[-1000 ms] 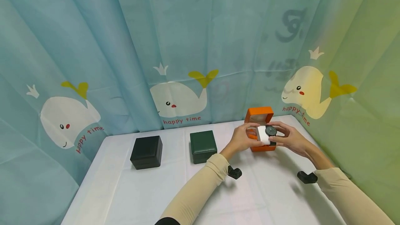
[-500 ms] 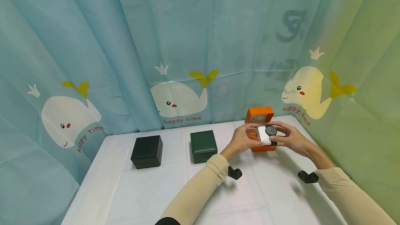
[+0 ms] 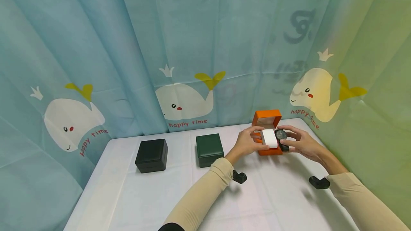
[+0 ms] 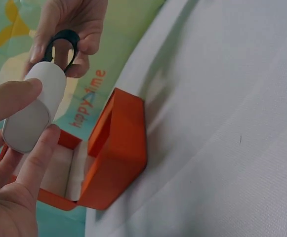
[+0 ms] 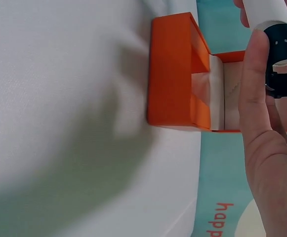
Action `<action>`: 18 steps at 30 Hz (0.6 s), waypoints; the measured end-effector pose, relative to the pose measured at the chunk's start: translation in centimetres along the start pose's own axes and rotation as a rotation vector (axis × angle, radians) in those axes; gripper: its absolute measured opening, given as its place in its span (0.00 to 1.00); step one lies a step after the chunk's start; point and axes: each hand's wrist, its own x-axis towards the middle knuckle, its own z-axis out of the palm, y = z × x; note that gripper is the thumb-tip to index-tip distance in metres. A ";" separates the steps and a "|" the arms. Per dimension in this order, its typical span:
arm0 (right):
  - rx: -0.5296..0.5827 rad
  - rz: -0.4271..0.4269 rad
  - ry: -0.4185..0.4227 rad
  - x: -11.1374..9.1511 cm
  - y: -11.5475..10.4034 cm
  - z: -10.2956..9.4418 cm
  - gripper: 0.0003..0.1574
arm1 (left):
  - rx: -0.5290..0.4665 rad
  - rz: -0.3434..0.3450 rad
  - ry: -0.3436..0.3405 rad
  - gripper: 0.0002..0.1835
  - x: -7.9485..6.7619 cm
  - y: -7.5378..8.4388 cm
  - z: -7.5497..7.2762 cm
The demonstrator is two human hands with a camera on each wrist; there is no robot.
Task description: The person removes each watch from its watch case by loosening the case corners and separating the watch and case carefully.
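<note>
My left hand [image 3: 246, 142] grips a white watch cushion [image 3: 269, 138], thumb on one side and fingers on the other. In my right hand [image 3: 303, 145] a black wristwatch [image 3: 281, 134] is pinched by its sides, the dark dial facing up. Its strap [image 4: 66, 34] forms a closed loop at the cushion's far end in the left wrist view, with a gap visible through the loop. Both things are held above an orange watch box [image 5: 170, 71], whose lid [image 3: 267, 114] stands raised at the back. Pale lining shows inside the box.
A dark green box [image 3: 209, 149] with its lid down stands left of the hands. Farther left is a black box [image 3: 151, 154], also closed. The white-clothed table [image 3: 179, 202] ends at a blue curtain [image 3: 192, 45] behind and a green one [image 3: 385, 117] on the right.
The watch, earlier around the right part of the cushion, has slid rightward to its end with my right hand. My left hand and the cushion have shifted slightly left.
</note>
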 end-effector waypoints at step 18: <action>-0.019 0.062 -0.022 -0.3 1.0 0.3 0.38 | 0.045 -0.066 0.036 0.34 -0.4 -0.9 -0.5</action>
